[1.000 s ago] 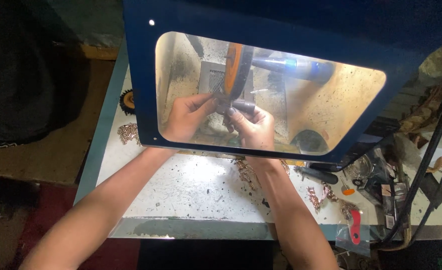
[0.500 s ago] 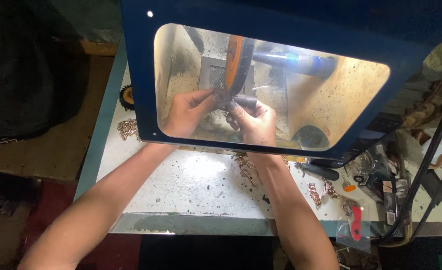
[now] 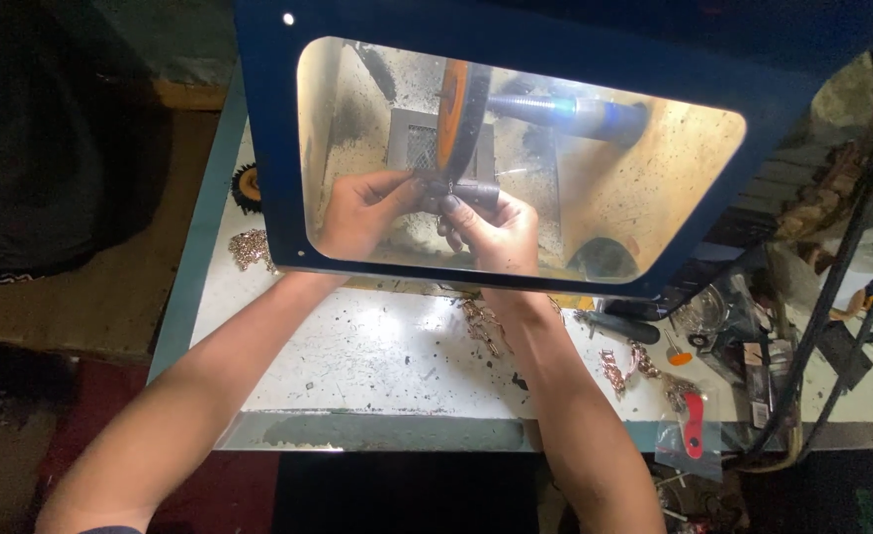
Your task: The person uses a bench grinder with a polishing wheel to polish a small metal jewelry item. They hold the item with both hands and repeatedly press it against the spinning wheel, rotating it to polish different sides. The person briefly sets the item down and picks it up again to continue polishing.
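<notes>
Behind a clear window in a blue guard (image 3: 263, 148), an orange polishing wheel (image 3: 459, 117) stands on a metal shaft (image 3: 565, 111). My left hand (image 3: 357, 213) and my right hand (image 3: 491, 229) meet just below the wheel. Together they pinch a small dark grey piece (image 3: 464, 192) held up to the wheel's lower edge. Whether the piece touches the wheel is hard to tell through the window.
A white speckled bench (image 3: 357, 346) lies under my forearms. Copper-coloured chains (image 3: 251, 247) lie at the left and more chains (image 3: 629, 364) at the right. A small brush wheel (image 3: 247, 188), a red-handled tool (image 3: 692, 423) and black cables (image 3: 832, 307) sit around the edges.
My hands stay at the wheel; the view has shifted slightly. The piece has turned a little between my fingers.
</notes>
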